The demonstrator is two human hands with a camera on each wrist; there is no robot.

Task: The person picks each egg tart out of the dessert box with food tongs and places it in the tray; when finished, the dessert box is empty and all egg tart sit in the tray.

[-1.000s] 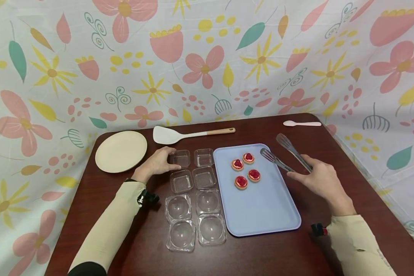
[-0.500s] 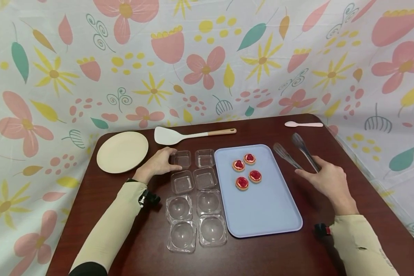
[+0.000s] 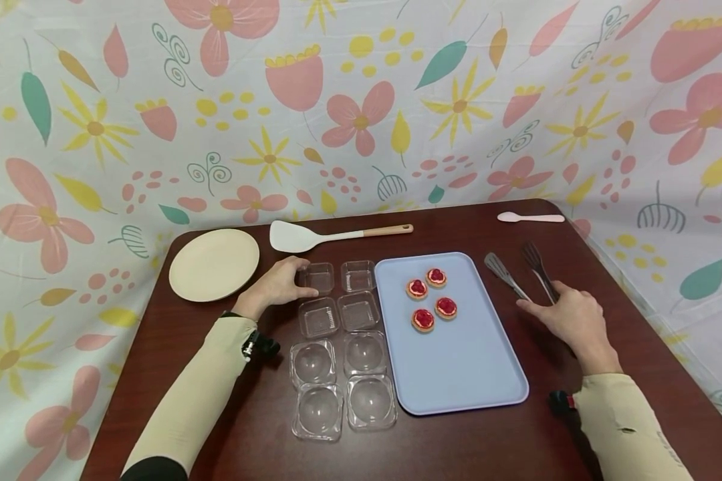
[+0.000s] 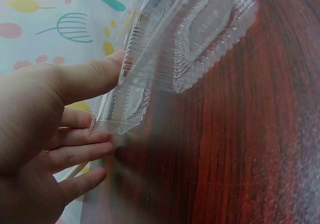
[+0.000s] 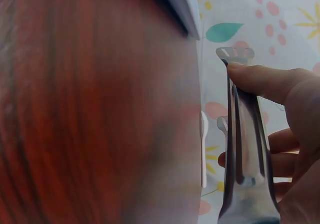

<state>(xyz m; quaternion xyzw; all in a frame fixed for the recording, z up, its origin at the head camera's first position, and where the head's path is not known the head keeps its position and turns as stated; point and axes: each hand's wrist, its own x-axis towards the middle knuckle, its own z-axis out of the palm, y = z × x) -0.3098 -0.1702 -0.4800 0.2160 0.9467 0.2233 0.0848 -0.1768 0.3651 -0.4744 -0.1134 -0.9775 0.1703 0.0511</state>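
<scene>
My left hand (image 3: pixel 275 286) holds the far left compartment of a clear plastic container (image 3: pixel 319 279). In the left wrist view the thumb lies on one side of the container's ribbed wall (image 4: pixel 120 119), with fingers on the other side. My right hand (image 3: pixel 571 324) grips metal tongs (image 3: pixel 507 275) to the right of a light blue tray (image 3: pixel 457 374). The tong tips are spread apart beyond the tray's right edge, with nothing between them. Several small tarts with red topping (image 3: pixel 423 319) sit on the tray's left half. In the right wrist view the thumb presses the tongs' metal arm (image 5: pixel 245 134).
Next to the held compartment lie other clear compartments (image 3: pixel 358 310) and domed lids (image 3: pixel 370 399), between my left arm and the tray. A cream plate (image 3: pixel 214 265) stands at the far left. A white spatula with wooden handle (image 3: pixel 295 236) and a pale pink spoon (image 3: pixel 529 218) lie at the back.
My right hand has moved the tongs to the right, from over the tray's far right corner to beside it. The left hand stays at the container.
</scene>
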